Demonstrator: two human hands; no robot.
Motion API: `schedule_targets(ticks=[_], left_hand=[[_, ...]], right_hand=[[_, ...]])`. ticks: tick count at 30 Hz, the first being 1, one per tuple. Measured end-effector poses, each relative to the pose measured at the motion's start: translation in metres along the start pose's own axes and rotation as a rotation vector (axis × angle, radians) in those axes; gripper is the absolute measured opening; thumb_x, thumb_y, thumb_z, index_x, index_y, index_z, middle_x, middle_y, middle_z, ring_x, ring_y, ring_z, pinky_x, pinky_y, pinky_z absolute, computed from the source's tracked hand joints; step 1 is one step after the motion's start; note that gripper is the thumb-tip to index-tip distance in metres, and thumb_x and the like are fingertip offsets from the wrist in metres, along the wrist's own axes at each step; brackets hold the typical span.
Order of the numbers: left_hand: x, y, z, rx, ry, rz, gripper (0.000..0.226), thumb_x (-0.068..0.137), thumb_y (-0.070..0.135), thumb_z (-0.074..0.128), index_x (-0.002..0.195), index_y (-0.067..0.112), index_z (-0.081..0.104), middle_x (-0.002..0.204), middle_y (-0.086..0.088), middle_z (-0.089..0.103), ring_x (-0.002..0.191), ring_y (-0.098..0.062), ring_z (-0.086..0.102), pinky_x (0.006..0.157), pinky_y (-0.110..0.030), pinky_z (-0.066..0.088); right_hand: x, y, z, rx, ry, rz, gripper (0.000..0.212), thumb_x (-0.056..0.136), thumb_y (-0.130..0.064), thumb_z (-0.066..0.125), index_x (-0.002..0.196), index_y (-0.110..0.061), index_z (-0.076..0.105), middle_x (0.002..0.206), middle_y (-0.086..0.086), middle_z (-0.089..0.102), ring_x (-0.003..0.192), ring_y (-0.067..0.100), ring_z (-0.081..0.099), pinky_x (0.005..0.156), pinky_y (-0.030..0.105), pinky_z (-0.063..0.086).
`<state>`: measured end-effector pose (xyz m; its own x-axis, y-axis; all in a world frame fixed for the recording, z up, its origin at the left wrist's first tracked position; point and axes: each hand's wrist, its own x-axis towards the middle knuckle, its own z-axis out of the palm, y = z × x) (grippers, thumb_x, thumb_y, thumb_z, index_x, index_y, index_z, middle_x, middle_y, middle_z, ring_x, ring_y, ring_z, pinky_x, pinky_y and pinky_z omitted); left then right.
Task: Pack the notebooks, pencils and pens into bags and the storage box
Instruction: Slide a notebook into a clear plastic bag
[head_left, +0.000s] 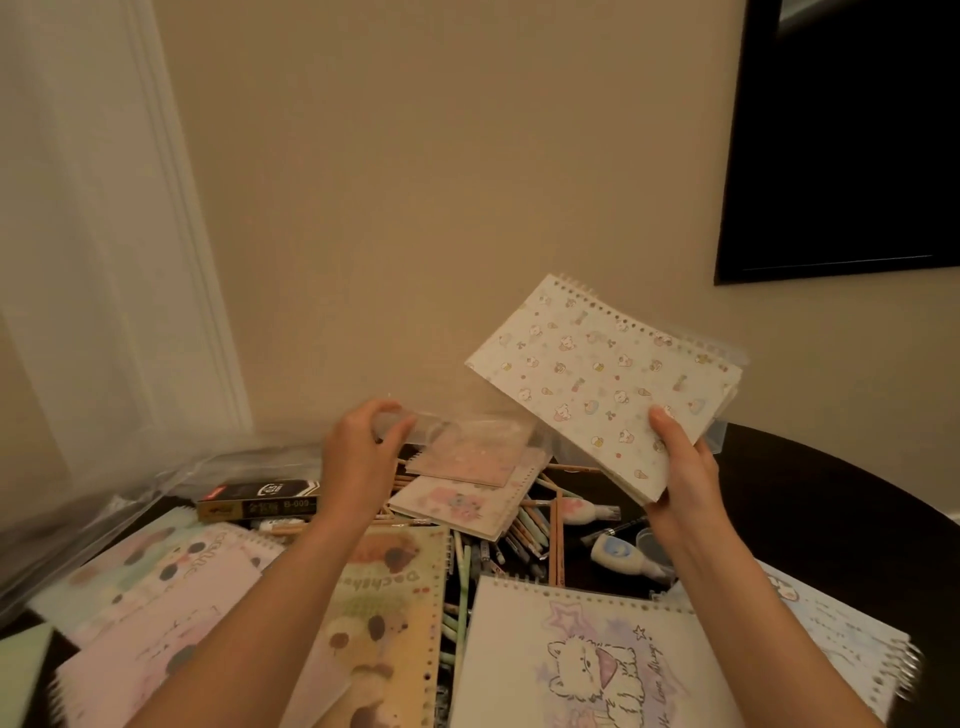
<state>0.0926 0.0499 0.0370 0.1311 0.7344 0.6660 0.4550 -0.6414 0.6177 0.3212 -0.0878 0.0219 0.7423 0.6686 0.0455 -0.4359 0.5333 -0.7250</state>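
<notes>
right hand (685, 467) grips the cream spiral-bound notebook with small animal print (597, 379) by its near corner, thumb on the cover, tilted above the dark round table (831, 493). left hand (358, 447) pinches the edge of a clear plastic bag (467, 441), just beside the notebook's low edge. my read: notebook is light and stiff, so a corner hold is fine. bag is flimsy and slick, so its mouth needs holding open. can't tell if the notebook has entered it.
</notes>
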Motion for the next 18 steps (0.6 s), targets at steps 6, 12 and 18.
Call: schedule_targets(ticks=[6,12,18], left_hand=[[0.006,-0.013,-0.026,-0.325,0.186,-0.245,0.011,0.087,0.023,0.064,0.096,0.016,0.064,0.103,-0.003,0.063,0.100,-0.020,0.060,0.067,-0.030,0.058],[-0.003,-0.022,-0.045,-0.567,0.301,-0.442,0.020,0.089,0.029,0.061,0.101,0.014,0.058,0.105,-0.013,0.064,0.082,-0.021,0.068,0.052,-0.023,0.057],[-0.001,-0.026,-0.072,-0.834,0.388,-0.641,0.040,0.092,0.028,0.057,0.117,-0.002,0.056,0.108,-0.015,0.063,0.078,-0.023,0.068,0.049,-0.020,0.055]], right_hand=[[-0.005,-0.009,0.012,0.023,0.017,0.006,0.033,0.088,-0.020,0.063,0.118,-0.023,0.049,0.113,0.002,0.065,0.102,0.021,0.064,0.087,0.042,0.053],[-0.015,-0.013,0.030,0.066,0.019,-0.008,0.041,0.089,-0.021,0.064,0.127,-0.022,0.050,0.114,0.001,0.065,0.097,0.018,0.065,0.075,0.036,0.056],[-0.020,-0.014,0.050,0.116,0.052,0.001,0.047,0.088,-0.025,0.064,0.133,-0.022,0.049,0.121,0.001,0.064,0.103,0.017,0.064,0.073,0.033,0.057]])
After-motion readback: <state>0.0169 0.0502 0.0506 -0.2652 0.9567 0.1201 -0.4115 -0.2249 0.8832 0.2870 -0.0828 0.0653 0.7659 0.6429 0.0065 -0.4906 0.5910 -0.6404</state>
